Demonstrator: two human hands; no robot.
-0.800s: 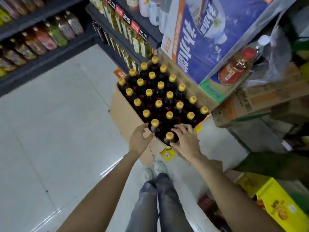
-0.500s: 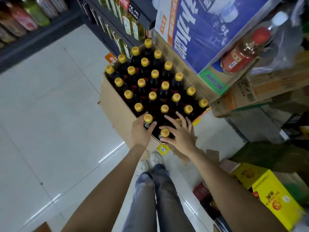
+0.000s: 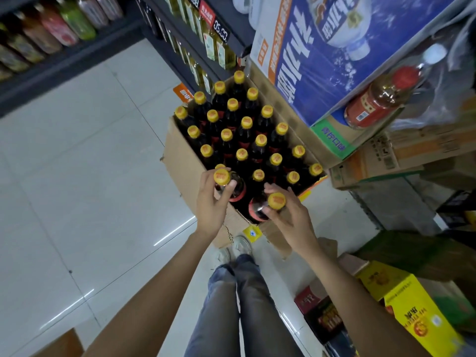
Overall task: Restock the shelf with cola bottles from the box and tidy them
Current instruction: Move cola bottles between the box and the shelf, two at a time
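Observation:
An open cardboard box stands on the floor, packed with several dark cola bottles with yellow caps. My left hand grips the neck of one cola bottle, raised above the box's near corner. My right hand holds a second cola bottle by its neck, also lifted out beside the first. Both raised bottles show red labels and tilt slightly toward me.
Dark shelves with drink bottles run at the back and left. A blue water carton and stacked cartons crowd the right. A yellow box lies at lower right. My feet stand by the box on white tiles.
Both hands closed on the two nearest bottles and lifted them up out of the box. The camera shifted slightly downward and closer.

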